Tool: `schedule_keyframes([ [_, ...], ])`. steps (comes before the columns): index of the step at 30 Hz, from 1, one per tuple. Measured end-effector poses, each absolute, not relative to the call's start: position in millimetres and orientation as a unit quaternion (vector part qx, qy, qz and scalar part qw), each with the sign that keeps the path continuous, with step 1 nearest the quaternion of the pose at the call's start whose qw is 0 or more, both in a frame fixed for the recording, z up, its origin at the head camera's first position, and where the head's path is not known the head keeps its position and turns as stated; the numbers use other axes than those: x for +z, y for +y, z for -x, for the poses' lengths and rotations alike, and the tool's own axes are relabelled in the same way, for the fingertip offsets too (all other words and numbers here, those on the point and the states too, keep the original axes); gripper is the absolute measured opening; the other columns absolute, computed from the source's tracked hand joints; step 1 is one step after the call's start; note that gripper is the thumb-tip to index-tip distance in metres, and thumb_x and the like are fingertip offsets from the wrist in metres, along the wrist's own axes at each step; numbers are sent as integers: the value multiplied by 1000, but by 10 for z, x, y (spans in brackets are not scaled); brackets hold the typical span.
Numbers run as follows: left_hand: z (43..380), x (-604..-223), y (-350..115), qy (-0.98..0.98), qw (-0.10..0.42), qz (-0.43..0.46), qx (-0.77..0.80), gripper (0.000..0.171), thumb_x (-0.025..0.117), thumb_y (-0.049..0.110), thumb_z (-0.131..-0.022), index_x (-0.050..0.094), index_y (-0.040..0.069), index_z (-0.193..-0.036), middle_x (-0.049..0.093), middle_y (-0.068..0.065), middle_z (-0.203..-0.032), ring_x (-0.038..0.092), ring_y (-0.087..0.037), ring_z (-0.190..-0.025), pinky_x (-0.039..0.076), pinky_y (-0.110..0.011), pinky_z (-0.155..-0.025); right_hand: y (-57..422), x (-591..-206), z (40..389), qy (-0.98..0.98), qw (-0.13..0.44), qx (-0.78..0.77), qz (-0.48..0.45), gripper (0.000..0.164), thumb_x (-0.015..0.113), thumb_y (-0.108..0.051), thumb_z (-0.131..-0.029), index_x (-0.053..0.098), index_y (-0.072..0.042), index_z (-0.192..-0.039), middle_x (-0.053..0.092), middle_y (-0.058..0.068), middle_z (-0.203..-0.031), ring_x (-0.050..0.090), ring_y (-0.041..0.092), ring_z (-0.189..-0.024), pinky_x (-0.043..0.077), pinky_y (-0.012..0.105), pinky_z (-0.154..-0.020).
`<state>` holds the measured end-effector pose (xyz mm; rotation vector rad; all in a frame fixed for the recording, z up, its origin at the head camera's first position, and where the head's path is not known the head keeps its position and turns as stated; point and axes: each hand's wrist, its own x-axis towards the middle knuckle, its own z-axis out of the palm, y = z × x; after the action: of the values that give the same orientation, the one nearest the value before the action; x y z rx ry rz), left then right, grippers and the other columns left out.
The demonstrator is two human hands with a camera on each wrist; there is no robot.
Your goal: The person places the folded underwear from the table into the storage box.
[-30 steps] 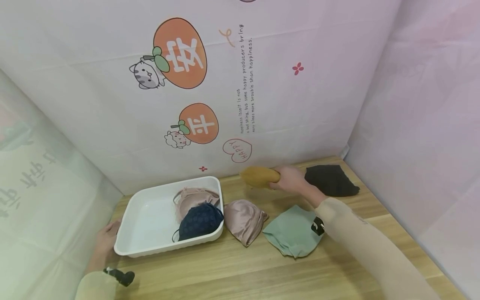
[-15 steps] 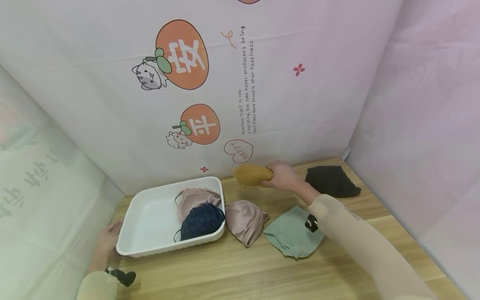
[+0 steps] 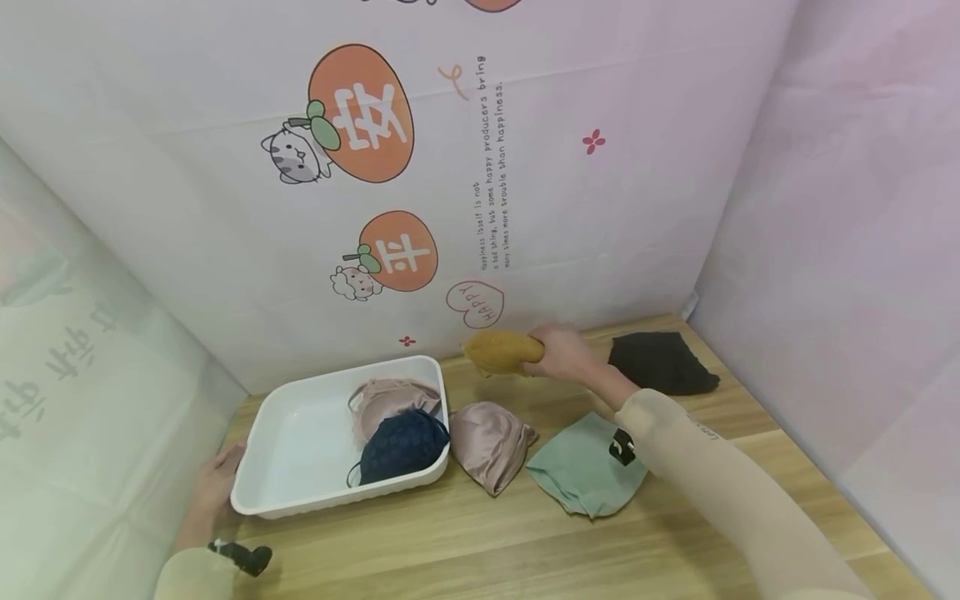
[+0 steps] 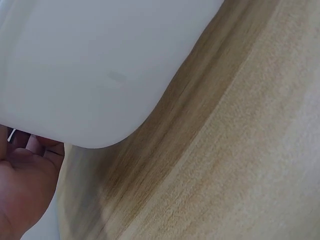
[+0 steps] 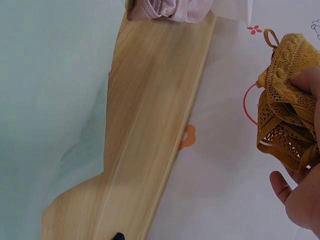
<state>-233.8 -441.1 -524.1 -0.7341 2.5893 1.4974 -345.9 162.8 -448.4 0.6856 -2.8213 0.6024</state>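
The right hand (image 3: 564, 352) grips the lace (image 3: 501, 351), now lifted leftward toward the tray (image 3: 285, 492) (left hand (image 3: 213, 492) steadies its corner, fingers relaxed).

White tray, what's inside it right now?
The white tray holds a pinkish bra and a dark blue one partly on top; anything beneath them is hidden.

wooden table (image 3: 480, 542), white tray (image 3: 292, 433), folded garments (image 3: 588, 471)

garments: 6 (image 3: 502, 352) | trays: 1 (image 3: 300, 433) | hands: 2 (image 3: 566, 352)
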Motion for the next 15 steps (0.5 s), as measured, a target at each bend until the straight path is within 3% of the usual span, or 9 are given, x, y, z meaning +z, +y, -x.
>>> schedule_keyframes([
  [15, 2325, -5267, -4434, 823, 37, 249, 510, 101, 35, 82, -89, 17, 11, -159, 14, -19, -166, 14, -48, -152, 20, -62, -123, 1637, -4492, 3471, -949, 96, 189, -233, 33, 77, -39, -77, 72, -12, -96, 66, -3, -80, 55, 13, -70, 43, 27, -60],
])
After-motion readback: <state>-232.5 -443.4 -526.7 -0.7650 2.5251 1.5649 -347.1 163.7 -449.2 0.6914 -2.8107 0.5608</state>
